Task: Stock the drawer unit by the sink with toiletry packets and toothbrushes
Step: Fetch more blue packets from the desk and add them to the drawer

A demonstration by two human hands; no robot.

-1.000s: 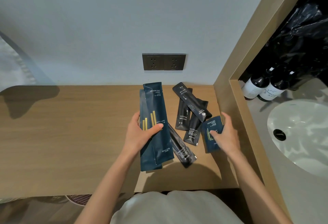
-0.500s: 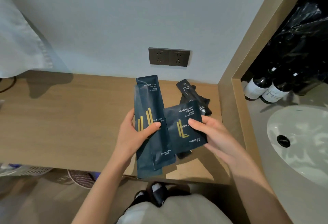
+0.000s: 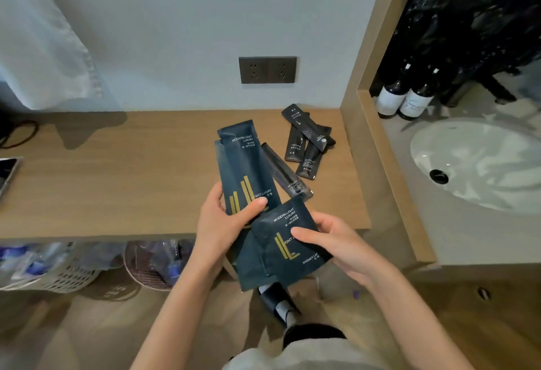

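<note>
My left hand grips two long dark blue packets with gold bars, held upright over the wooden counter's front edge. My right hand holds a square dark blue shower cap packet, overlapping the lower end of the long packets. On the counter behind lie black toothbrush packets in a small heap and one long clear-black packet. No drawer unit is visible.
A white sink sits at the right behind a wooden partition, with two dark bottles and a black plastic bag behind it. A double wall socket is above the counter. Baskets stand beneath the counter.
My right hand picked the square packet off the counter and brought it toward me, down against the long packets. Both hands and the view have drawn back from the counter.
</note>
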